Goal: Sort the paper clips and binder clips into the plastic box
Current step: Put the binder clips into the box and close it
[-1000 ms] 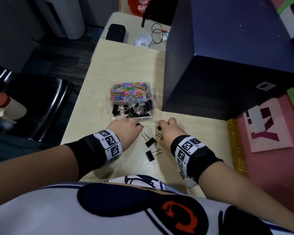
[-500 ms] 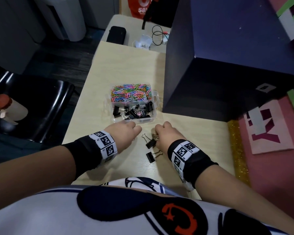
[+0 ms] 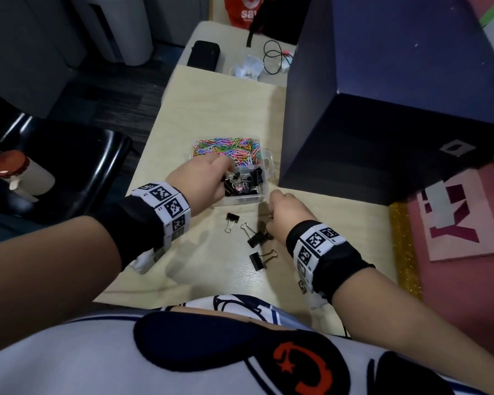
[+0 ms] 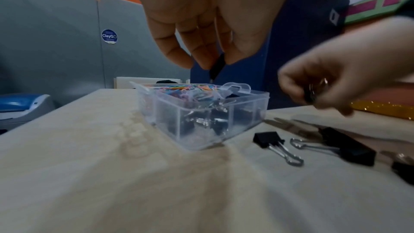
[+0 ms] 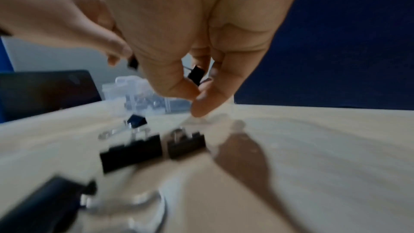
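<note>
left hand [image 3: 203,181] pinches a small black clip [image 4: 217,67] right over the plastic box [image 4: 201,112] | right hand [image 3: 283,215] pinches another clip [image 5: 196,75] just above the table [image 3: 211,109] | three binder clips [image 3: 257,238] lie loose near the box | risk: a clip might drop in with the paper clips [image 3: 228,148], or slip and bounce away

Your left hand [image 3: 203,181] covers part of the plastic box [image 3: 264,178]; the nearest binder clips [image 5: 131,155] in the right wrist view are blurred.
</note>
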The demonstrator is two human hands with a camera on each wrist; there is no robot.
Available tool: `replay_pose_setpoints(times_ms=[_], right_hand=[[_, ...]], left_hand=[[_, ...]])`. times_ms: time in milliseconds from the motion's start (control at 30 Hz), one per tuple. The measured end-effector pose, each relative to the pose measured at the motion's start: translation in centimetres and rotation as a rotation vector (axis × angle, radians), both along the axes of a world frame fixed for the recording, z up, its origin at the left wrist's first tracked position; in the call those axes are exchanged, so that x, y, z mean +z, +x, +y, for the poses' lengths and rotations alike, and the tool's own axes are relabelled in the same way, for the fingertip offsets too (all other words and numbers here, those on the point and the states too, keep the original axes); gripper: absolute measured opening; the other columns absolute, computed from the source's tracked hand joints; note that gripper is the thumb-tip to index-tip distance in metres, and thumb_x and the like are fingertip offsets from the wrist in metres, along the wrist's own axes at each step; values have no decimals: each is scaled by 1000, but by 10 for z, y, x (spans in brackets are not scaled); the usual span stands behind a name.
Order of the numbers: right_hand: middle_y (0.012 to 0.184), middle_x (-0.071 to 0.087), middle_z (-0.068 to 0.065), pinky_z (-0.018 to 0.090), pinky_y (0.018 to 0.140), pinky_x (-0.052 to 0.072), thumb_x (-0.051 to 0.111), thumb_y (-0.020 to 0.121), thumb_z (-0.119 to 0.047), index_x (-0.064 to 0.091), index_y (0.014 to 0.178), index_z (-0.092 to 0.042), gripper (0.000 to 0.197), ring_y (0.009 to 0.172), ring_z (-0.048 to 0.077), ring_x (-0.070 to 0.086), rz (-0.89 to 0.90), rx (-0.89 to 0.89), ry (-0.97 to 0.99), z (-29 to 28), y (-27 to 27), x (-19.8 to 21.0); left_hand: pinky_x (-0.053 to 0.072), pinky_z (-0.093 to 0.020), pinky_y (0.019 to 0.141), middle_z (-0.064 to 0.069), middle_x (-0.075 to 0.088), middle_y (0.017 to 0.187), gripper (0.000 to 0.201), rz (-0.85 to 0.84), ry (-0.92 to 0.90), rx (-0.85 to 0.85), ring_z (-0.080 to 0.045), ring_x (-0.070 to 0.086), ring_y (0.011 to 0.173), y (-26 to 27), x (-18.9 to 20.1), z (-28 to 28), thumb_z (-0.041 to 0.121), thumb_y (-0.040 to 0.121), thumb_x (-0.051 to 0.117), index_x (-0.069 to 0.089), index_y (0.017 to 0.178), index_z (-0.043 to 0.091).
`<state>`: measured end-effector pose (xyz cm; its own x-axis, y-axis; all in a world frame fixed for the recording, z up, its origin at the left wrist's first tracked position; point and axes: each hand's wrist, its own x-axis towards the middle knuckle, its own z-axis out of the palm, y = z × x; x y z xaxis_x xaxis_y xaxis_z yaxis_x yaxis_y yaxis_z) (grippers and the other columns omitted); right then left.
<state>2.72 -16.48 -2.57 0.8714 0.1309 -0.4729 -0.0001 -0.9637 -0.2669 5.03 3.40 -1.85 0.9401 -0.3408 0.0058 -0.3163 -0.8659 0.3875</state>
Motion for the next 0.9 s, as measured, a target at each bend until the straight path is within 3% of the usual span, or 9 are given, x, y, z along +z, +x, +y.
replay_pose_setpoints(times_ms=[133,233,333,433,533,733,900], right_hand=[[100,54,3,27,78,41,57,84,-13,53,97,-17,14,87,19,52,-264,-106,217,5,10,14],[105,58,2,30,86,46,59,86,-16,55,107,-17,22,93,20,57,-387,-163,314,10,16,19],[121,50,7,32,91,43,59,87,-25,50,122,-18,36,106,24,56,-171,-170,119,6,15,18],[126,40,8,37,90,45,69,78,-45,44,128,-20,62,111,31,53,95,-119,-78,3,0,8],[125,33,8,39,88,43,70,73,-56,38,128,-23,72,113,32,46,132,-11,-130,8,-19,-7],[125,34,8,40,94,44,59,86,-27,45,119,-20,36,115,31,36,8,88,-29,13,-34,-23],[118,33,6,39,86,47,64,79,-24,45,103,-20,31,109,28,37,38,9,-9,6,-31,-21]], left_hand=[[53,-44,70,-14,58,103,30,-50,70,-103,-35,58,93,-11,-9,-4,8,80,58,60,110,9],[53,-40,75,-9,54,112,29,15,217,-222,-30,55,102,-23,-17,-14,14,87,53,57,116,14],[52,-38,82,-3,48,124,41,127,405,-281,-25,50,109,-31,-33,-19,13,87,53,47,128,18],[53,-40,86,-3,45,128,56,178,491,-311,-26,46,113,-35,-51,-19,11,80,64,41,130,20],[52,-42,88,-5,43,124,52,211,525,-294,-27,43,113,-37,-54,-20,10,78,64,41,124,18],[48,-37,78,-9,48,115,32,221,482,-227,-29,54,102,-32,-41,-22,11,86,55,43,115,12],[49,-37,66,-9,55,102,15,337,526,-220,-29,59,88,-34,-38,-18,10,89,52,46,101,15]])
